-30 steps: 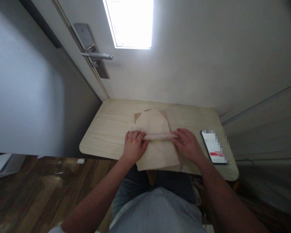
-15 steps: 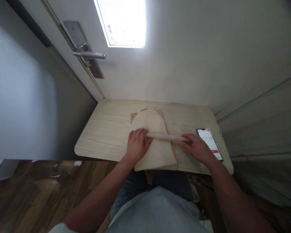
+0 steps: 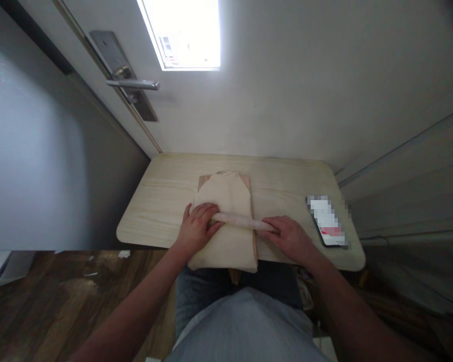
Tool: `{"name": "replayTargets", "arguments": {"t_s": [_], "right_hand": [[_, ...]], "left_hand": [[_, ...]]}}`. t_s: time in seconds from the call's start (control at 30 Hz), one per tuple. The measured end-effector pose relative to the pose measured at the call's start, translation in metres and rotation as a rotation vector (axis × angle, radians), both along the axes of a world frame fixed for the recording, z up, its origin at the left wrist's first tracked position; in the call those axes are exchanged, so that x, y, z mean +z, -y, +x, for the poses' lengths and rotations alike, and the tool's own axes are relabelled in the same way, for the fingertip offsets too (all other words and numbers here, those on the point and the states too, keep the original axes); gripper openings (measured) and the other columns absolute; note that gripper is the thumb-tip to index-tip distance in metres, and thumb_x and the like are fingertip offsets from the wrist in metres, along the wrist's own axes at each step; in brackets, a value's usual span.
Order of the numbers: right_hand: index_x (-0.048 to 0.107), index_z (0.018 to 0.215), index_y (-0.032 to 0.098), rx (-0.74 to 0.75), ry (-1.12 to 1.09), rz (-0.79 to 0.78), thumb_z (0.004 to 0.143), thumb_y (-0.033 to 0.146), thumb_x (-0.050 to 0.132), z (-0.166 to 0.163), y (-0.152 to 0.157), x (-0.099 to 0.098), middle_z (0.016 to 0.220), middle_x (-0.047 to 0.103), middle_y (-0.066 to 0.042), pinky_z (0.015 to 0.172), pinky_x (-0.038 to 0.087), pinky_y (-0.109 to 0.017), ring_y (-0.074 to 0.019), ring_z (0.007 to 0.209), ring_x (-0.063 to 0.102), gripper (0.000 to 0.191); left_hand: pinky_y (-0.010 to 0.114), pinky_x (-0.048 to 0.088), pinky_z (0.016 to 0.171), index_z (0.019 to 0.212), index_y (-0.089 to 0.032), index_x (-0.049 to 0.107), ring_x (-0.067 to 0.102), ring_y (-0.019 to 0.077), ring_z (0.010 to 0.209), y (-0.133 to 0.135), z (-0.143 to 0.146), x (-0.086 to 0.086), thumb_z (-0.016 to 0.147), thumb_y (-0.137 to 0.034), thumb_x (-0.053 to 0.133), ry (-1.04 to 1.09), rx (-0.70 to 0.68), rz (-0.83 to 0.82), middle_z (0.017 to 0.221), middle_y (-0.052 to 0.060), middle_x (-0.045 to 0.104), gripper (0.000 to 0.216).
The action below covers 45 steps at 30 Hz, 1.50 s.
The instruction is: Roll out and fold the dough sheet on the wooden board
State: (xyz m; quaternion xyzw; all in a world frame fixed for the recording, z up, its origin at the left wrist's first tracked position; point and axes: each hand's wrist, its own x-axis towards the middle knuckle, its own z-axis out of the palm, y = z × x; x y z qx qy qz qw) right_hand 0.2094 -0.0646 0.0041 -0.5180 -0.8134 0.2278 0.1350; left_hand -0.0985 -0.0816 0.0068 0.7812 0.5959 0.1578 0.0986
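A pale rolling pin (image 3: 237, 220) lies crosswise over a smooth cream sheet (image 3: 222, 251), which looks like rolled-out dough. My left hand (image 3: 197, 229) is closed around the pin's left end, its fingers resting over the sheet's left side. At the other end, past the sheet's right edge, my right hand (image 3: 289, 239) grips the pin. Beneath the sheet is a wooden board (image 3: 246, 181), showing at its far corners and along the right side. The sheet reaches down to the near table edge.
The light wood table (image 3: 287, 186) stands against a white door with a metal handle (image 3: 134, 84) and a bright window pane. A phone (image 3: 326, 221) lies at the table's right end. The near edge sits close to my lap.
Both hands and the rolling pin have moved left and slightly nearer to me. The board and sheet have also shifted left and now lie straighter.
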Motion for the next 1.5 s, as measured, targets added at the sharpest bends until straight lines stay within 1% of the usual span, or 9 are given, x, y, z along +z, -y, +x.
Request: {"name": "replayTargets", "arguments": {"t_s": [0.13,0.3,0.4,0.63,0.87,1.13,1.27,1.43,1.5], "right_hand": [[0.072,0.114,0.021,-0.017,0.002,-0.005,0.092,0.042,0.059,0.009,0.004,-0.003,0.104,0.075,-0.008,0.088,0.049,-0.041,-0.0264,0.096,0.065,0.034],[0.072,0.114,0.021,-0.064,-0.036,-0.046,0.092,0.044,0.059,0.030,0.010,-0.004,0.107,0.074,-0.008,0.091,0.048,-0.041,-0.0265,0.101,0.065,0.034],[0.072,0.113,0.022,-0.068,-0.037,-0.060,0.092,0.044,0.060,0.038,0.012,-0.001,0.109,0.073,-0.009,0.090,0.049,-0.041,-0.0267,0.101,0.065,0.033],[0.069,0.117,0.022,-0.126,-0.057,-0.075,0.094,0.045,0.058,0.045,0.015,0.003,0.110,0.071,-0.007,0.093,0.049,-0.042,-0.0254,0.103,0.063,0.034],[0.067,0.119,0.022,-0.170,-0.032,0.002,0.090,0.053,0.062,0.039,0.008,-0.006,0.106,0.069,-0.009,0.092,0.050,-0.043,-0.0268,0.100,0.064,0.043],[0.068,0.118,0.022,-0.236,-0.024,-0.055,0.092,0.055,0.059,0.038,0.001,-0.003,0.114,0.070,-0.007,0.092,0.050,-0.038,-0.0247,0.102,0.066,0.042],[0.070,0.111,0.023,-0.290,0.013,-0.090,0.092,0.054,0.059,0.035,-0.003,0.002,0.112,0.072,-0.005,0.088,0.050,-0.035,-0.0236,0.101,0.068,0.038],[0.072,0.103,0.028,-0.391,0.101,-0.178,0.092,0.060,0.055,0.033,-0.008,0.011,0.095,0.075,-0.002,0.070,0.047,-0.032,-0.0233,0.086,0.070,0.038],[0.072,0.101,0.029,-0.400,0.107,-0.194,0.092,0.062,0.053,0.033,-0.009,0.014,0.091,0.075,-0.001,0.067,0.045,-0.032,-0.0233,0.083,0.069,0.039]], "left_hand": [[0.057,0.019,0.121,0.135,-0.028,0.056,0.049,0.0248,0.138,0.006,0.004,0.009,0.097,-0.042,0.057,-0.023,0.013,-0.029,0.144,0.007,0.059,0.040],[0.058,0.023,0.120,0.142,-0.028,0.050,0.044,0.0256,0.142,0.003,0.033,0.013,0.099,-0.050,0.051,0.020,0.039,-0.021,0.151,0.007,0.053,0.048],[0.057,0.023,0.121,0.142,-0.025,0.049,0.041,0.0246,0.144,-0.011,0.049,0.008,0.104,-0.044,0.040,0.009,0.051,0.006,0.152,0.007,0.051,0.043],[0.060,0.024,0.120,0.141,-0.025,0.050,0.039,0.0275,0.144,-0.048,0.064,0.001,0.105,-0.037,0.034,-0.079,0.112,0.065,0.152,0.008,0.050,0.042],[0.061,0.025,0.119,0.141,-0.029,0.050,0.038,0.0263,0.143,-0.071,0.071,0.003,0.104,-0.033,0.034,-0.106,0.099,0.042,0.153,0.006,0.050,0.041],[0.062,0.026,0.117,0.138,-0.030,0.053,0.042,0.0278,0.138,-0.100,0.080,0.001,0.102,-0.030,0.037,-0.085,0.109,0.064,0.147,0.007,0.054,0.039],[0.060,0.026,0.118,0.134,-0.029,0.056,0.045,0.0274,0.135,-0.111,0.086,0.003,0.102,-0.030,0.037,-0.080,0.122,0.084,0.144,0.007,0.057,0.038],[0.057,0.025,0.118,0.130,-0.029,0.059,0.048,0.0262,0.131,-0.125,0.091,0.000,0.102,-0.028,0.038,-0.050,0.159,0.143,0.139,0.006,0.060,0.035],[0.056,0.026,0.118,0.128,-0.028,0.060,0.049,0.0263,0.129,-0.129,0.093,-0.001,0.101,-0.027,0.040,-0.044,0.161,0.160,0.137,0.006,0.062,0.034]]}}
